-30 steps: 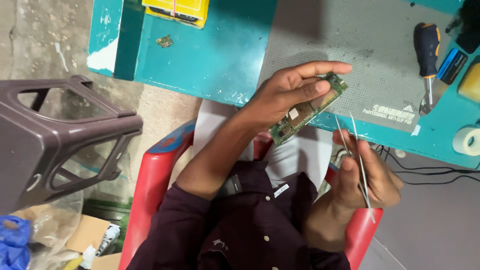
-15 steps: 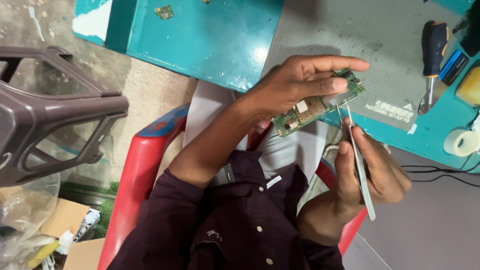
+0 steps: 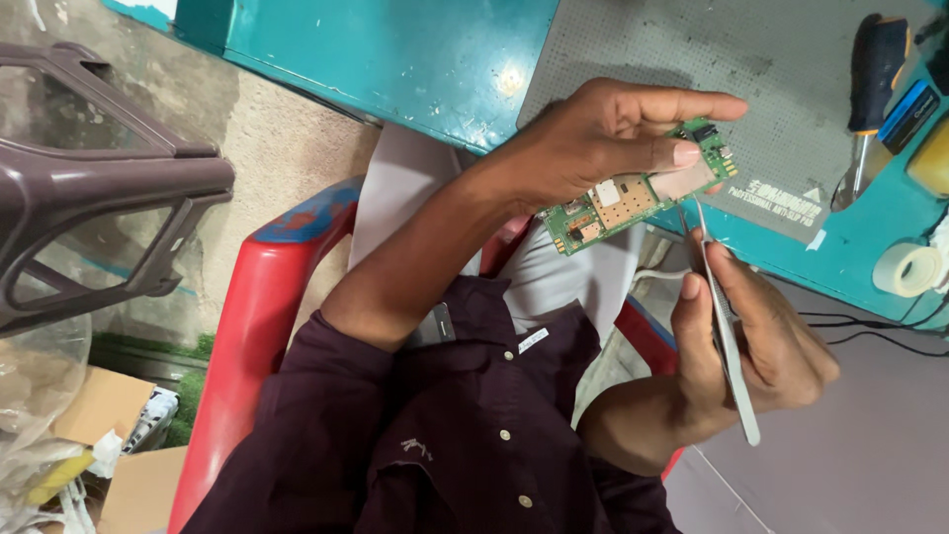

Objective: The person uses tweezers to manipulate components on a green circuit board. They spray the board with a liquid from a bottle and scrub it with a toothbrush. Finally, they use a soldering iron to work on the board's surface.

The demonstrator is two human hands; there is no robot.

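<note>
Two hands busy: left hand (image 3: 603,133) pinches green circuit board (image 3: 638,193); right hand (image 3: 751,341) grips tweezers (image 3: 720,316), tips at board edge. Step: probing board; next calls for steady aim.

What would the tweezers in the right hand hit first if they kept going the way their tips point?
Most likely the green circuit board held in the left hand. The tweezers in the right hand point up at its lower edge, tips nearly there; depth is unclear.

Grey mat (image 3: 692,59) open (screwdriver (image 3: 870,89) flanks)
</note>
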